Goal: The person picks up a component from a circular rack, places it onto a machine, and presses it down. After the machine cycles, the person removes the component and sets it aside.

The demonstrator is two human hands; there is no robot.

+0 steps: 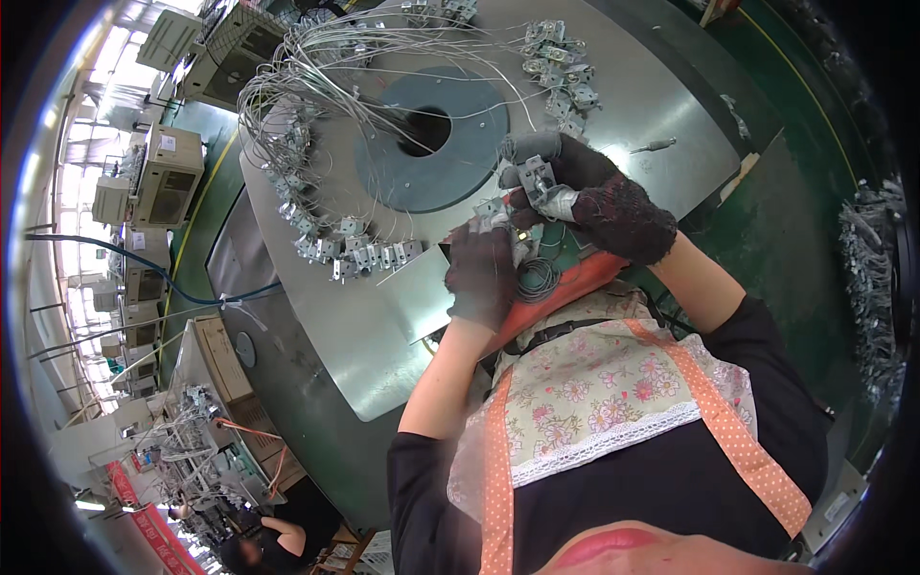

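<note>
The right hand point(613, 201) comes in from the right of the disc point(446, 190), forearm slanting, wrist bent, fingers and thumb curled inward. It is closed on a bracket point(537, 177), which lies just off the disc's near right edge, with thumb and fingertips pinching it from two sides. The left hand point(482, 268) is on the near side of the disc, back up, forearm rising almost straight from the body, fingers bent toward a smaller metal part point(491, 208); whether they grip it cannot be told.

Bare table point(671, 101) shows to the right of the disc, with only a slim connector point(655, 146) on it, and again on the near left side, out to a rounded corner. Brackets in a row point(307, 230) curve around the disc's left side, more in a cluster point(561, 72) stand off its far right, and a tangle of cables point(331, 62) arches over its far left.

The table is shiny steel; the disc is matte blue-grey, round and holed in the middle. Dark, fuzzy knit gloves cover both hands. A coil point(539, 280) of thin grey wire lies nearer the body than the disc.
</note>
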